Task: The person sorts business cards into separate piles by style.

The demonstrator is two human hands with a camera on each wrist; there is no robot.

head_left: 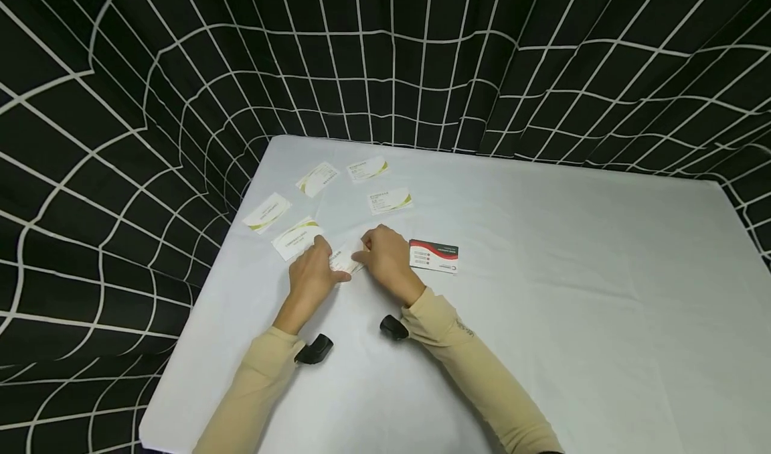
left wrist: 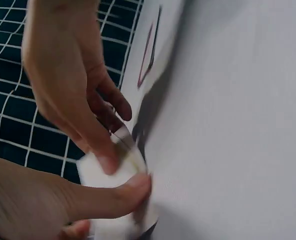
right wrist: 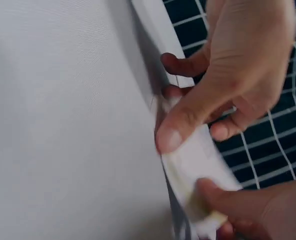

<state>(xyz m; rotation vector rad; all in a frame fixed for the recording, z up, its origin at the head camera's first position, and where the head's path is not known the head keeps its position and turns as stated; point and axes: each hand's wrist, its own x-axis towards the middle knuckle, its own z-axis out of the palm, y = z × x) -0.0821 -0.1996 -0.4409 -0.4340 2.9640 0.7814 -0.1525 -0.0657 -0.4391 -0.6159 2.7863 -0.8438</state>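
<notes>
A white business card with faint print is between my two hands, low over the white table. My left hand holds its left side, thumb at the near edge and fingers at the far edge. My right hand pinches its right end. In the left wrist view the right hand reaches in from the top, and the left thumb lies on the card. The right wrist view shows yellowish marks on the card. Whether it is one card or a thin stack, I cannot tell.
White-and-olive business cards lie spread at the back left, one close to my left hand and another beyond my right. A red, black and white card lies right of my right hand. Black gridded curtain surrounds the table.
</notes>
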